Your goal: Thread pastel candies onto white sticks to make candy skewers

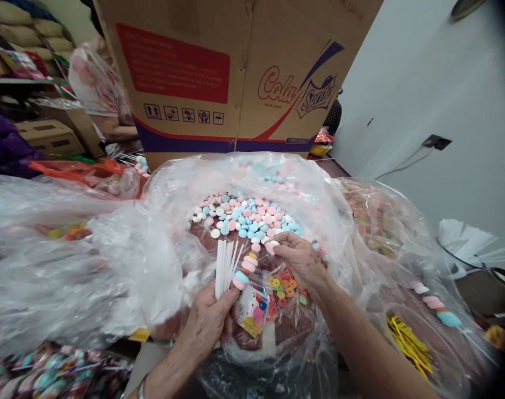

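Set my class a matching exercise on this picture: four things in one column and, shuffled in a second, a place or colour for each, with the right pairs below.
Things:
1. White sticks
2. Yellow twist ties
3. Ring-shaped candies
4. Cardboard carton

Places or colours:
A. Mixed red, orange, yellow and green
B. Brown, printed with the word Cola
C. Held in the left hand
D. At the picture's lower right

Pairs: 1-C, 2-D, 3-A, 4-B
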{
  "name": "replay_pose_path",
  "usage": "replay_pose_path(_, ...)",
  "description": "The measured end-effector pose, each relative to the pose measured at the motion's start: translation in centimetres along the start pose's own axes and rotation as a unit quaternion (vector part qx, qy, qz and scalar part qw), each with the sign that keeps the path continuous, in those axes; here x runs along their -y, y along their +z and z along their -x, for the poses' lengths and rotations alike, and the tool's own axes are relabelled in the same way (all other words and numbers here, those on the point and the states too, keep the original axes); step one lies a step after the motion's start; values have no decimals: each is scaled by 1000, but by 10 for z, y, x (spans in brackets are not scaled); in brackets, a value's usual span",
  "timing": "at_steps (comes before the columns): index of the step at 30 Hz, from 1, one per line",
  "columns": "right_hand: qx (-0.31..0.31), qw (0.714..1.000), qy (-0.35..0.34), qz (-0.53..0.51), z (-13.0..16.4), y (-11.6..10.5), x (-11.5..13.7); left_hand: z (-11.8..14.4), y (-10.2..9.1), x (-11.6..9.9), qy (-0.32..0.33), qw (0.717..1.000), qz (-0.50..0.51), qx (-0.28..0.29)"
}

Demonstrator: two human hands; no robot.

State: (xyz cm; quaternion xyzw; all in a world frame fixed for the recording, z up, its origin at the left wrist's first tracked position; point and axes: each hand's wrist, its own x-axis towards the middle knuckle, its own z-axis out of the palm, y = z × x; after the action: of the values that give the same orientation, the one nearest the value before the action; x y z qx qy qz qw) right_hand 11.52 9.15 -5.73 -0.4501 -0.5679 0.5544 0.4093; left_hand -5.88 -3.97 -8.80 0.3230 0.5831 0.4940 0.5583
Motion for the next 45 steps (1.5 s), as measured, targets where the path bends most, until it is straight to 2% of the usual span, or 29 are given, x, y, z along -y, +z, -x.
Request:
replay_pose_path(2, 18, 995, 31, -92, 0, 3, 9, 0, 0, -2, 2, 1000, -9, 10)
replay_pose_path(4, 37, 992, 50, -114, 0, 7, 16, 0, 0, -2, -2, 1000, -20, 14)
replay_pose_path(11, 87, 991, 54, -85, -2, 14, 19, -2, -1, 2, -9, 999, -36, 13)
replay_pose_path(24, 81, 992, 38, -86, -2, 15, 14, -1, 1, -5, -18, 999, -46, 8)
replay_pose_path(28, 77, 996, 15, -48, 2, 16, 14, 0, 2, -5, -11, 999, -40, -2)
replay_pose_path(34, 51, 996, -33, 63, 9, 22, 12, 1, 4, -6, 0, 1000, -12, -14)
replay_pose_path(38, 61, 992, -47, 99, 11, 24, 4, 1, 3, -6, 1, 1000, -12, -12)
replay_pose_path(45, 88, 960, -178, 200, 16, 27, -2, 1, 5, -8, 2, 999, -11, -36)
